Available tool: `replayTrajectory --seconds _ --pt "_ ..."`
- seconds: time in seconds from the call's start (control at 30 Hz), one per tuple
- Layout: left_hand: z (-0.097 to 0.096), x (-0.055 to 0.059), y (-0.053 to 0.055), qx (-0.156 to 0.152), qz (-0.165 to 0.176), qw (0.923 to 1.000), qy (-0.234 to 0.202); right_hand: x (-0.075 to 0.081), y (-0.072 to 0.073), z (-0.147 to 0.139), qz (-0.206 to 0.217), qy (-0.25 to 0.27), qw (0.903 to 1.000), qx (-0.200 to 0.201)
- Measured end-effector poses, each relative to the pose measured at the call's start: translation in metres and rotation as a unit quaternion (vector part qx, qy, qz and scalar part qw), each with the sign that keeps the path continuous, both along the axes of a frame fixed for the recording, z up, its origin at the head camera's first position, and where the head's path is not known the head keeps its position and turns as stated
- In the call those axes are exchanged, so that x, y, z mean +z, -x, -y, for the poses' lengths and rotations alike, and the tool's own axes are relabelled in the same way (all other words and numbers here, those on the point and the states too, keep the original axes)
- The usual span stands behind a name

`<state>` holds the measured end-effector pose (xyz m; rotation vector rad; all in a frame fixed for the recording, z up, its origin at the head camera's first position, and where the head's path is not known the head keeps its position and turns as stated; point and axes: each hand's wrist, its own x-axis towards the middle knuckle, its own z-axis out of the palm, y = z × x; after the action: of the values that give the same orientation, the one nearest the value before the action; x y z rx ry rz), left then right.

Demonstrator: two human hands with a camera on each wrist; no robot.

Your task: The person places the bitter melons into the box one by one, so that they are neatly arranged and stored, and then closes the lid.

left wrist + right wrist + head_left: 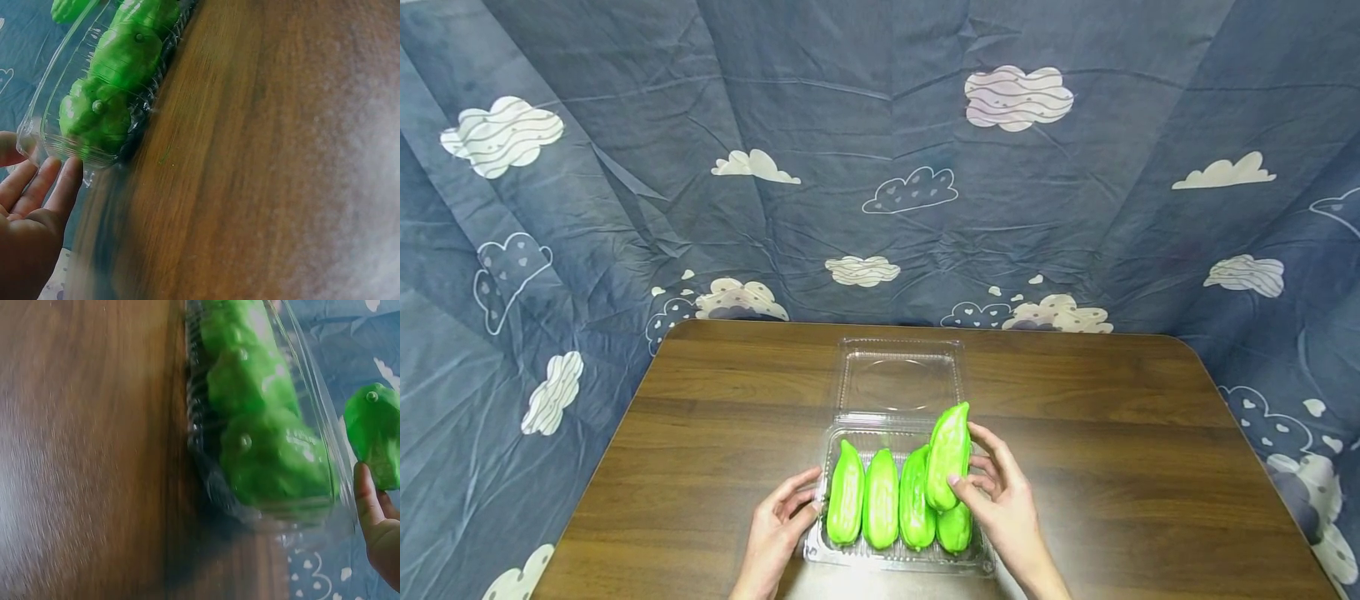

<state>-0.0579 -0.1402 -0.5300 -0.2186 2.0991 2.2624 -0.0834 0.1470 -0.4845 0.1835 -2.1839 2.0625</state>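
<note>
A clear plastic clamshell container (pixel 895 560) stands near the front of the table with its lid (pixel 901 383) folded back. Inside, several bright green bitter melons (pixel 881 500) lie side by side, tips pointing away. My right hand (pixel 1007 500) grips another bitter melon (pixel 949 458) between thumb and fingers, raised over the container's right end; it partly hides the rightmost melon (pixel 954 528) below. At the opposite end, my left hand (pixel 778 521) holds the container's left rim, thumb and fingertips on the plastic. The left wrist view shows those fingertips (pixel 72 165) against the end wall.
The brown wooden table (pixel 1120 433) extends to both sides of the container. Behind it and at the sides hangs a blue-grey cloth (pixel 820 108) with cloud prints. The open lid lies on the table beyond the container.
</note>
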Motion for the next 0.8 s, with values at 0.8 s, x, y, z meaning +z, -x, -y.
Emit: replayTrajectory --seconds 0.8 --pt "-0.001 -0.001 0.001 -0.001 -0.003 1.0 -0.004 -0.005 -0.013 0.042 0.105 -0.074 0.9913 0.028"
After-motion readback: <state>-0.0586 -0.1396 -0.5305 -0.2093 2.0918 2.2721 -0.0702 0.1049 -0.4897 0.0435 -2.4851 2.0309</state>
